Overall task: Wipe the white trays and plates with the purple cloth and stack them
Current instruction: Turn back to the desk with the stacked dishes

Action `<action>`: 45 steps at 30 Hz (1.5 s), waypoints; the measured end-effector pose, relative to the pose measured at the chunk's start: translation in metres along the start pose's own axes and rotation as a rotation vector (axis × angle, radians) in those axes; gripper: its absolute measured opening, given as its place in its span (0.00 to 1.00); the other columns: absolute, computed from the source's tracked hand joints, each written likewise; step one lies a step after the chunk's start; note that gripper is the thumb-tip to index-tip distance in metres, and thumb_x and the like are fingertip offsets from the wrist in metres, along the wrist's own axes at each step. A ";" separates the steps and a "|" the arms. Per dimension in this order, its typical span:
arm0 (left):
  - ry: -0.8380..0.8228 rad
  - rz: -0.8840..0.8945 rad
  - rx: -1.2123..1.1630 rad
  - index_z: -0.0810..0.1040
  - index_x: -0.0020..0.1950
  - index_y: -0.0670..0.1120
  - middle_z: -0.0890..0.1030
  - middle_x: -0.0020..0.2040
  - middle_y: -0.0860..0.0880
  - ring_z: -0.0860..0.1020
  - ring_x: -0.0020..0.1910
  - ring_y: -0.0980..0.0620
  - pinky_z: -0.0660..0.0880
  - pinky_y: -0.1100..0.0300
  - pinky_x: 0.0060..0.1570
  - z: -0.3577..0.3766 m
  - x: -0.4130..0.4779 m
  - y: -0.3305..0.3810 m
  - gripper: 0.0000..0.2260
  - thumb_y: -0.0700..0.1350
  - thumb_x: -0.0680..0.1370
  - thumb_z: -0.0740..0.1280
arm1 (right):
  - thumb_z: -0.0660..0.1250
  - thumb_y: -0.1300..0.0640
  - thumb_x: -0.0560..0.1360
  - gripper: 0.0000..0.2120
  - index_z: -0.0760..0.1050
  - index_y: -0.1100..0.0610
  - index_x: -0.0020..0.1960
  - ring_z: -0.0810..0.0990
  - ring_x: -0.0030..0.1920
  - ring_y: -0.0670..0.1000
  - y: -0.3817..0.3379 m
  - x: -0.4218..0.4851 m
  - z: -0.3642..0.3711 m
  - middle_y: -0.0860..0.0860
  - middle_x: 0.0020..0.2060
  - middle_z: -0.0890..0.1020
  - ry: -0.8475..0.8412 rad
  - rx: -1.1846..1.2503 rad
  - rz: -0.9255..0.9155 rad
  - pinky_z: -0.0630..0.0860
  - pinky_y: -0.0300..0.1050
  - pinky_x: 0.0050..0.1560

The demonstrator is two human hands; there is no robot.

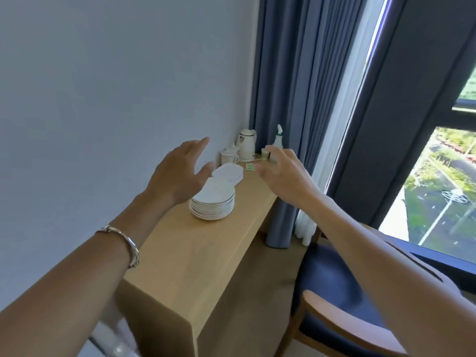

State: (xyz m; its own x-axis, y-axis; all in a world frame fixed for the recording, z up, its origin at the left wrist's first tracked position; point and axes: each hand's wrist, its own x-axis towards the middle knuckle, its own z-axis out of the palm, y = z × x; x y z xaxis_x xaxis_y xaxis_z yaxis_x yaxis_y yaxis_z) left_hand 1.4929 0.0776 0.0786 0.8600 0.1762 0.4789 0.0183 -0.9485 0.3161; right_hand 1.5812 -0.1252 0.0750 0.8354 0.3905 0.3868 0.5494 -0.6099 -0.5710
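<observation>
A stack of several round white plates [213, 202] stands on a narrow wooden table [195, 253] against the wall. Behind it lies a lower stack of white trays [229, 172]. My left hand [180, 173] hovers above and left of the plate stack, fingers spread and holding nothing. My right hand [283, 173] is raised to the right of the stacks, over the table's right edge, fingers loosely spread and empty. No purple cloth is in view.
At the table's far end stand a white kettle [247, 145], white lidded cups [229, 155], a spray bottle [278, 137] and a small green packet [250, 166]. Blue curtains [296, 99] and a window lie to the right. A blue-cushioned wooden chair [334, 305] sits beside the table.
</observation>
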 end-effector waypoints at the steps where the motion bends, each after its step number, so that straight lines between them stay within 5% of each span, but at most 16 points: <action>1: -0.010 0.004 -0.008 0.57 0.77 0.51 0.62 0.76 0.50 0.62 0.73 0.50 0.63 0.50 0.67 0.014 0.016 -0.006 0.25 0.55 0.81 0.57 | 0.61 0.42 0.78 0.26 0.60 0.45 0.73 0.71 0.63 0.51 0.009 0.016 0.006 0.49 0.71 0.63 0.002 -0.007 0.006 0.74 0.45 0.54; 6: -0.056 -0.067 -0.096 0.56 0.77 0.52 0.61 0.76 0.50 0.62 0.73 0.49 0.63 0.48 0.67 0.074 0.097 -0.056 0.25 0.55 0.81 0.55 | 0.60 0.42 0.78 0.27 0.59 0.46 0.74 0.71 0.65 0.52 0.040 0.104 0.048 0.49 0.72 0.63 -0.061 -0.051 0.046 0.75 0.51 0.59; 13: -0.187 -0.287 -0.216 0.57 0.77 0.55 0.63 0.75 0.51 0.62 0.73 0.50 0.62 0.49 0.68 0.166 0.161 -0.140 0.24 0.56 0.82 0.55 | 0.59 0.42 0.79 0.27 0.57 0.45 0.75 0.69 0.67 0.52 0.100 0.203 0.138 0.49 0.72 0.62 -0.277 -0.035 0.151 0.69 0.46 0.58; 19: -0.227 -0.580 -0.345 0.63 0.75 0.46 0.68 0.72 0.45 0.66 0.70 0.48 0.62 0.56 0.65 0.237 0.175 -0.195 0.21 0.50 0.83 0.56 | 0.60 0.46 0.79 0.28 0.57 0.51 0.76 0.63 0.72 0.53 0.152 0.274 0.236 0.52 0.73 0.61 -0.482 0.028 0.185 0.61 0.42 0.60; 23: -0.174 -0.832 -0.454 0.70 0.68 0.45 0.72 0.69 0.52 0.70 0.66 0.52 0.67 0.54 0.63 0.284 0.174 -0.223 0.17 0.51 0.82 0.56 | 0.60 0.43 0.79 0.29 0.58 0.51 0.76 0.62 0.72 0.53 0.195 0.313 0.295 0.53 0.73 0.62 -0.580 0.065 0.240 0.62 0.48 0.67; 27: -0.187 -1.155 -0.615 0.71 0.60 0.53 0.74 0.61 0.54 0.72 0.61 0.52 0.68 0.51 0.61 0.329 0.181 -0.235 0.14 0.57 0.82 0.52 | 0.59 0.33 0.74 0.34 0.61 0.49 0.75 0.66 0.71 0.52 0.241 0.346 0.332 0.50 0.72 0.65 -0.675 0.253 0.436 0.65 0.48 0.62; 29: -0.162 -1.275 -0.788 0.70 0.60 0.56 0.74 0.61 0.55 0.72 0.58 0.53 0.69 0.51 0.61 0.347 0.185 -0.232 0.16 0.59 0.82 0.48 | 0.57 0.28 0.71 0.35 0.64 0.44 0.72 0.69 0.69 0.53 0.260 0.356 0.345 0.45 0.69 0.70 -0.791 0.407 0.594 0.68 0.55 0.62; 34: -0.105 -1.475 -1.034 0.76 0.58 0.60 0.82 0.56 0.53 0.78 0.57 0.50 0.72 0.43 0.62 0.367 0.193 -0.236 0.22 0.66 0.79 0.47 | 0.59 0.32 0.74 0.24 0.69 0.39 0.66 0.79 0.59 0.52 0.287 0.354 0.371 0.44 0.59 0.80 -1.063 0.657 0.739 0.77 0.61 0.56; 40: -0.075 -1.545 -1.234 0.77 0.59 0.58 0.84 0.52 0.50 0.82 0.53 0.47 0.77 0.47 0.55 0.377 0.190 -0.235 0.23 0.68 0.78 0.50 | 0.65 0.42 0.71 0.22 0.70 0.43 0.65 0.81 0.57 0.55 0.294 0.351 0.382 0.49 0.57 0.82 -1.090 0.786 0.736 0.77 0.61 0.57; 45: 0.042 -1.592 -1.252 0.78 0.54 0.57 0.86 0.45 0.52 0.81 0.50 0.47 0.77 0.49 0.53 0.383 0.192 -0.231 0.20 0.66 0.79 0.52 | 0.64 0.48 0.69 0.21 0.73 0.47 0.62 0.80 0.56 0.60 0.289 0.345 0.386 0.52 0.56 0.82 -0.942 0.782 0.786 0.73 0.64 0.61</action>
State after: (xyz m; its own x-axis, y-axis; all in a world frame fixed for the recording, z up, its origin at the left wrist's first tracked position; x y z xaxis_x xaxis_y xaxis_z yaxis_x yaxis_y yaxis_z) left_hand 1.8494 0.2300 -0.2160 0.4288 0.5272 -0.7337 0.2880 0.6900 0.6641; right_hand 2.0335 0.0992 -0.2356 0.4475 0.6258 -0.6388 -0.4356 -0.4713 -0.7669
